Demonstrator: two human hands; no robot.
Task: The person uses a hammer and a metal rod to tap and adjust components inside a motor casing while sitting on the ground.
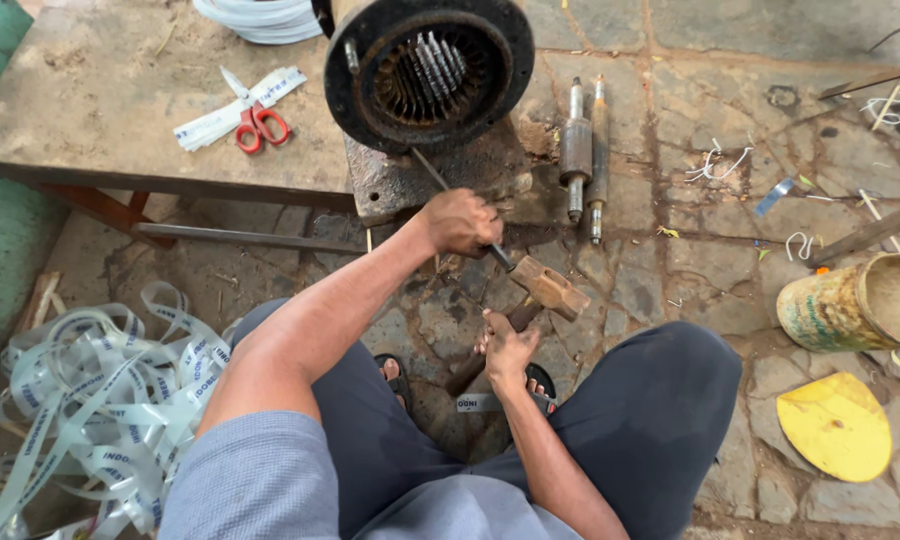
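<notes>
Right hand (508, 348) fisted on wooden mallet (548, 287) handle, head up-right of it | left hand (460, 222), arm outstretched, grips thin rod (440, 182) slanting up-left into round motor stator (427, 70) beyond it

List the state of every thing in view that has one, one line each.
Left hand: closed around a thin metal rod angled into the motor housing.
Right hand: gripping the wooden mallet by its handle.
Motor housing: lying on its side, open end facing the camera.
Red scissors: closed, lying on the bench.
Tin can: tipped over, open.
Yellow lid: off, flat on the floor.
</notes>
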